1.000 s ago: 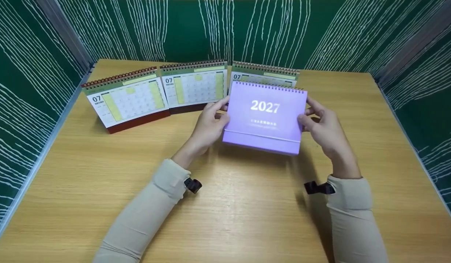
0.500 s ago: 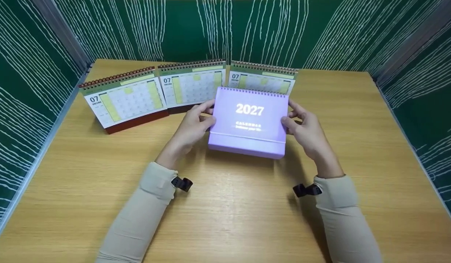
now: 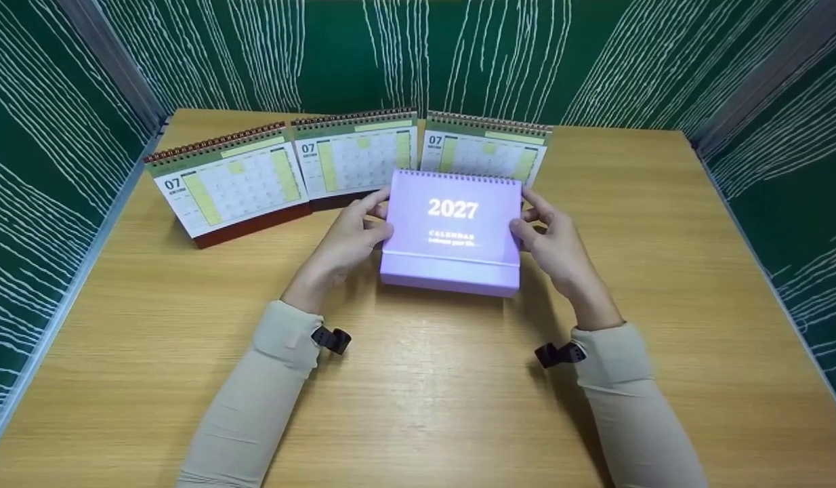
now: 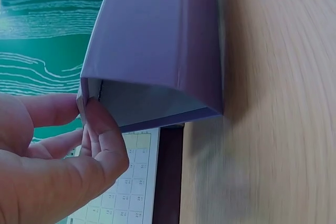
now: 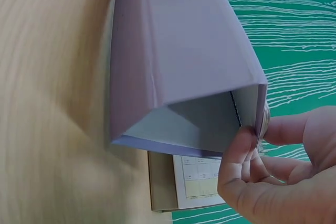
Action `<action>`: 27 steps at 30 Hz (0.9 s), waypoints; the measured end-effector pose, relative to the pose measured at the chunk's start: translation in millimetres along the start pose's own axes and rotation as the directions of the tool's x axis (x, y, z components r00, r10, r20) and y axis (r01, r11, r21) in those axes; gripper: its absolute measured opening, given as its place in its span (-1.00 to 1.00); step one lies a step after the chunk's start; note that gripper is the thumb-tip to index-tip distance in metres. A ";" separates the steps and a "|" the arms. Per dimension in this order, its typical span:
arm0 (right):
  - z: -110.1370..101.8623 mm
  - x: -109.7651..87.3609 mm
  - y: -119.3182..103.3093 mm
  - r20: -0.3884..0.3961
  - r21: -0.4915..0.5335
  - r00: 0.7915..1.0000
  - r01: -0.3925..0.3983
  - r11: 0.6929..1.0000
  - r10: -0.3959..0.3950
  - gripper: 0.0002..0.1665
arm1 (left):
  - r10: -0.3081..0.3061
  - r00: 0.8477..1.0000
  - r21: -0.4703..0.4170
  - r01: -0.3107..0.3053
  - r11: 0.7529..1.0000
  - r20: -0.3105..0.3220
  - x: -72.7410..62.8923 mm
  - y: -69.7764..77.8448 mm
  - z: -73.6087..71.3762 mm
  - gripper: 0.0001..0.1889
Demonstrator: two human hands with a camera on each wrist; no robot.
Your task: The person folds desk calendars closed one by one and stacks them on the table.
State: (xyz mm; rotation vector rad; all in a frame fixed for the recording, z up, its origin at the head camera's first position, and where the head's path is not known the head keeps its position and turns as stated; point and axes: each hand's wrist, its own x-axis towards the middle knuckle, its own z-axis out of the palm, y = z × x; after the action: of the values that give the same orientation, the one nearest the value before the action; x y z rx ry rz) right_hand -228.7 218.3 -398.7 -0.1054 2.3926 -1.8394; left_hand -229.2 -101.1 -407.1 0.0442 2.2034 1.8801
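A purple desk calendar point(image 3: 452, 230) printed "2027" faces me near the middle of the table, spiral binding on top, its base close over the wood. My left hand point(image 3: 350, 234) pinches its left side edge between thumb and fingers. At the opposite edge my right hand point(image 3: 550, 240) pinches it the same way. The left wrist view shows the calendar point(image 4: 136, 30) end-on as a hollow stand, thumb inside the panel's edge. Likewise in the right wrist view, the thumb point(image 5: 236, 156) reaches into the hollow end.
Behind stand three desk calendars showing 07: a left one point(image 3: 238, 186) with a red base, a middle one point(image 3: 357, 159), and a right one point(image 3: 486, 146) partly hidden by the purple calendar. Green walls point(image 3: 364, 61) with white streaks enclose the wooden table point(image 3: 418, 407).
Both hands have carried the purple calendar leftward and slightly toward me, so more of the right-hand calendar behind it shows. The grip is unchanged, and the three standing calendars stay put.
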 end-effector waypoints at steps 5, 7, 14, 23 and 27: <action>1.5 2.0 3.3 -0.002 -0.044 1.000 -0.013 0.999 0.013 -0.23 | -0.007 1.000 0.019 0.007 1.000 0.015 0.6 0.2 -1.9 -0.26; 2.1 2.3 4.6 -0.001 -0.068 1.000 -0.014 0.998 0.014 -0.23 | -0.004 1.000 0.019 0.004 1.000 0.021 1.0 -0.5 -2.2 -0.25; 3.0 3.2 7.2 0.008 -0.097 1.000 -0.026 0.995 0.027 -0.21 | 0.012 0.999 0.013 -0.013 1.000 0.042 2.0 -2.5 -3.4 -0.23; 2.4 4.3 8.7 0.039 -0.134 0.999 -0.007 0.991 0.012 -0.19 | 0.016 0.998 0.029 -0.018 0.999 0.058 4.5 -6.6 -3.0 -0.22; 2.5 5.0 10.4 0.028 -0.167 1.000 -0.008 0.986 0.013 -0.21 | 0.008 0.998 0.020 -0.009 1.000 0.060 5.4 -8.4 -1.7 -0.22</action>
State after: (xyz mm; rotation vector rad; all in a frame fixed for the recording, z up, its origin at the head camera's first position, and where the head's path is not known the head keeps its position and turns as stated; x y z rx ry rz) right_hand -233.2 217.9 -409.6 -0.1341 2.5183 -1.6185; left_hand -233.6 -103.2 -416.0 0.1125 2.1859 1.8369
